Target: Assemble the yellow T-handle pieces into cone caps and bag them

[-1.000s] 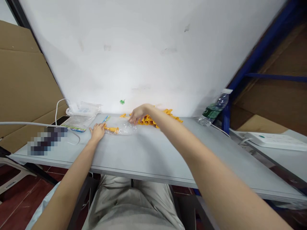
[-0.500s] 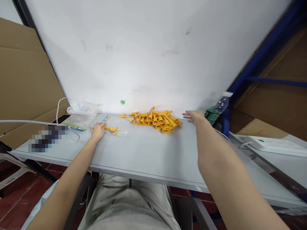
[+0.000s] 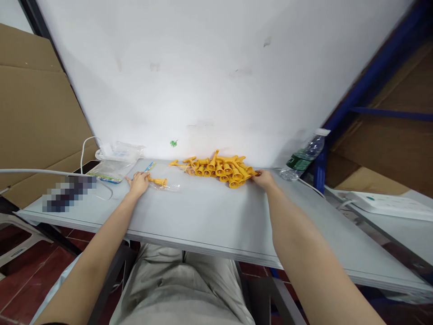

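Observation:
My left hand (image 3: 138, 183) lies on the table at the left, its fingers closed over the narrow end of a yellow plastic toy horn (image 3: 158, 182). Around that horn is a clear plastic bag (image 3: 173, 187) with a colourful printed header (image 3: 149, 167). My right hand (image 3: 264, 178) is at the right end of a heap of yellow toy horns (image 3: 219, 169), fingers pinched on the tip of one. Its fingertips are partly hidden by the hand. Most horns in the heap point their round bell ends at me.
Flat clear bags (image 3: 113, 169) lie at the left beside a white cable (image 3: 83, 151) and a blurred dark object (image 3: 69, 194). A water bottle (image 3: 301, 158) leans at the back right. Behind stands a white panel (image 3: 209, 90); a power strip (image 3: 389, 205) sits far right.
My right hand has moved left and down from near the bottle to the heap, and its fingers have closed on a horn there. The left hand stays in place.

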Motion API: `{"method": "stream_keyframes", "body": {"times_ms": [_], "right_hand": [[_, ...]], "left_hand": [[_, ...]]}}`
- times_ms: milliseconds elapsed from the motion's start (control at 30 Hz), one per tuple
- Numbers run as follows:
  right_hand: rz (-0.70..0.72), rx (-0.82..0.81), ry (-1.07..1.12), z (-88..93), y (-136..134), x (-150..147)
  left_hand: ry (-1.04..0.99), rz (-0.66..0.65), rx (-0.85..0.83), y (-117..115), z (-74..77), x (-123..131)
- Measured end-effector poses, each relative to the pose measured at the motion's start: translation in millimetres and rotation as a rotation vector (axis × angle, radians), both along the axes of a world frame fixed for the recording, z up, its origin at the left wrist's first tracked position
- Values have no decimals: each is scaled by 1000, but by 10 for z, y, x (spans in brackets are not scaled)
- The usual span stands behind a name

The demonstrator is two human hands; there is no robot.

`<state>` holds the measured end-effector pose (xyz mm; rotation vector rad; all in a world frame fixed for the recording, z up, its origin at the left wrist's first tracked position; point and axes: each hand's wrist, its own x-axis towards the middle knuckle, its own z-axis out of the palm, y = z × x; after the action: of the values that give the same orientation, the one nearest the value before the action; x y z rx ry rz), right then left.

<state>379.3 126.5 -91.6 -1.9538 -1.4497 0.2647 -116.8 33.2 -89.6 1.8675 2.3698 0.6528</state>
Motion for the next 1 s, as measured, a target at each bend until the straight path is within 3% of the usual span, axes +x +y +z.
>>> {"method": "stream_keyframes", "body": {"times_ms": [100,200,367,500,600,700,867,1000], "right_hand": [[-35,-28,4,29,-48,-14],[-47,46,-35,133,-87,2],[-68,225,-96,386,-113,73],[-10,374,-53,633,-175,-25],[137,414,12,793,-287,-240],[342,323,67,876,-458,-515],[682,64,3,841,-742,-949],[789,12,-140,765,-869,-1251]], "left_hand": [[39,-9,-11,35,33,24],[117,-12,-27,90,105,87],[270,12,-70,244,223,181],[331,36,-108,374,229,168],[264,44,-115,450,173,120],[137,35,-98,505,91,65],[-42,-19,-119,567,-27,-14],[-62,14,-149,629,-100,-51]]}}
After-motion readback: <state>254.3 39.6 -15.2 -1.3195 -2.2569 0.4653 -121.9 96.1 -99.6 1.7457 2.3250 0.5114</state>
